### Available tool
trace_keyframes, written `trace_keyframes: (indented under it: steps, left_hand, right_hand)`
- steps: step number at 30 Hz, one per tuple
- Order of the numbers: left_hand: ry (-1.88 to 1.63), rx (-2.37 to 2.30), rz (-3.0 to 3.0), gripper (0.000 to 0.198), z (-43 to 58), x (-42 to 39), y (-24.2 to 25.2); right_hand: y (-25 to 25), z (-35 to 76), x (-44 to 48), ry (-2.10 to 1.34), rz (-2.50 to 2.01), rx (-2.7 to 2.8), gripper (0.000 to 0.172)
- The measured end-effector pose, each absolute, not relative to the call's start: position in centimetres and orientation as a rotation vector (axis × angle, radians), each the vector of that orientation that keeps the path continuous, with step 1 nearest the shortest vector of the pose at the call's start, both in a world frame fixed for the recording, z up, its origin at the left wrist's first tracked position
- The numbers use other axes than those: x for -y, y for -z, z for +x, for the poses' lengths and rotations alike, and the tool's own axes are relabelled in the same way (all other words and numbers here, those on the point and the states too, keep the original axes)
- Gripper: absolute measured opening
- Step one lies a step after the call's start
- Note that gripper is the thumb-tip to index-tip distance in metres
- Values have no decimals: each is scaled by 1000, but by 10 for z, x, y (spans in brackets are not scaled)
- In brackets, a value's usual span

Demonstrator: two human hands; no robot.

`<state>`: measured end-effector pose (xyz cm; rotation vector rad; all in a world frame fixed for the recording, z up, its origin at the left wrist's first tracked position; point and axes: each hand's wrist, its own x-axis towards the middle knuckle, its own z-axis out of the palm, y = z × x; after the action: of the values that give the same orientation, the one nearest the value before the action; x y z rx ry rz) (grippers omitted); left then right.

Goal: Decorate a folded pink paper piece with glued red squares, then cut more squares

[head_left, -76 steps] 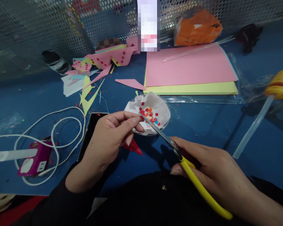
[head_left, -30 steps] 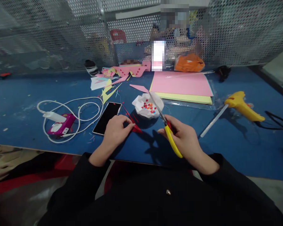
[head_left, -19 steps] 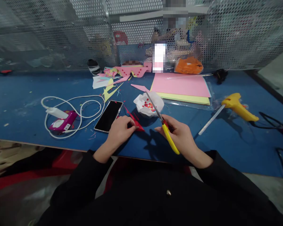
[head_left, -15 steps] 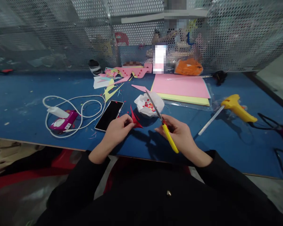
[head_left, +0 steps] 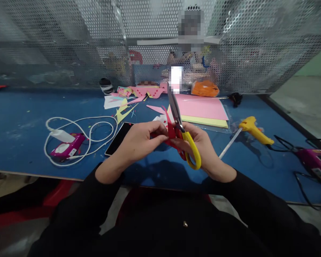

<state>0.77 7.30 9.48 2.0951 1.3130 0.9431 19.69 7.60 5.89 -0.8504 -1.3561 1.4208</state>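
My left hand [head_left: 139, 141] pinches a piece of red paper [head_left: 170, 131] and holds it up above the blue table [head_left: 21, 117]. My right hand [head_left: 203, 146] grips yellow-handled scissors [head_left: 186, 141], blades pointing up and away, right against the red paper. The two hands meet in front of my chest. Behind them a white paper-lined dish [head_left: 158, 119] is mostly hidden.
A black phone [head_left: 118, 134] lies left of my hands, beside a white cable [head_left: 91, 125] and a magenta charger [head_left: 65, 148]. Pink and yellow sheets [head_left: 203, 109], paper scraps [head_left: 128, 96], a yellow glue gun [head_left: 253, 130] and a perforated metal screen [head_left: 69, 43] lie beyond.
My left hand picked the red paper up off the table and raised it. The scissors swung upright and came against the paper. The view tilted up.
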Motion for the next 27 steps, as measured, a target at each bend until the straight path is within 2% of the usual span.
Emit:
trace_keyframes:
  steps: [2,5,7,11,15,18,22,27]
  left_hand:
    - [-1121,-1353,2043,3,8,-85,-92]
    - [-1730,-1462,1691,12,10,-96,-80]
    - [-1901,-1401,1430,19,14,-97,-68]
    - [-1507,-1248,1170,36,25,-90,-49]
    - [-1178,-1141,1032,37,34,-82,-45]
    - [-1176,-1127,995,30,35,-80,-45]
    - [-1335,-1199,903,34,33,-80,-45]
    - [-1099,-1179,930,45,34,-75,-45]
  right_hand:
    - [-58,198,-80,-1372,-870,1349,34]
    - [-55,200,-88,-1287,-896,1315,33]
    - [-52,200,-92,-1250,-904,1301,35]
    - [-43,199,-95,-1247,-918,1317,37]
    - [-37,198,-92,-1282,-926,1340,43]
    - [-36,199,-90,-1297,-908,1355,42]
    - [-38,199,-88,-1255,-912,1345,43]
    - [-38,198,-85,-1222,-916,1305,38]
